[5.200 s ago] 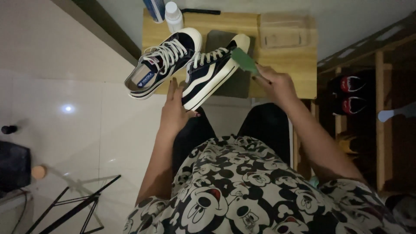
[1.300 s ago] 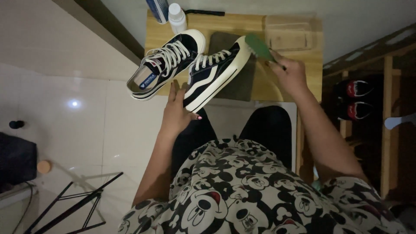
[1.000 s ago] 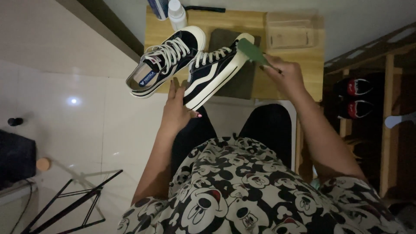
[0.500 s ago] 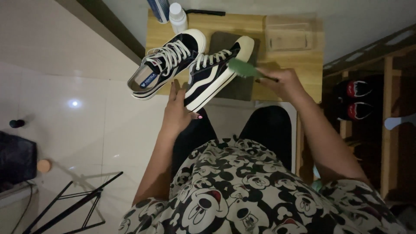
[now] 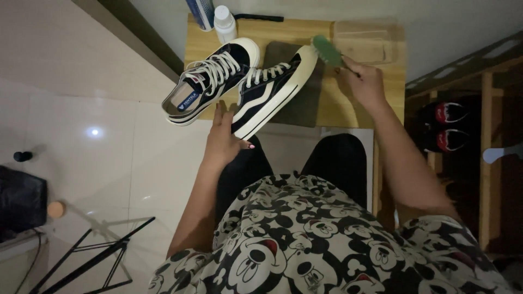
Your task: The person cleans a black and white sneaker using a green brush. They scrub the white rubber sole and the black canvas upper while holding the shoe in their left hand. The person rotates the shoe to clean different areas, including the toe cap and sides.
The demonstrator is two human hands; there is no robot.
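Brushing looks to be the step in hand: the left hand [image 5: 224, 142] grips the sneaker's [image 5: 272, 92] heel over the table [image 5: 332, 109] while the right hand [image 5: 364, 83], closed around a green brush [image 5: 327, 50], works the toe, calling for steady strokes.

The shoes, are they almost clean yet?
Hard to say how clean; the light is dim. In hand: the left hand holds the heel of one black-and-white sneaker, tilted up off the wooden table, while the right hand puts a green brush at its white toe. The other sneaker lies beside it, untouched. A white bottle stands at the table's far edge.
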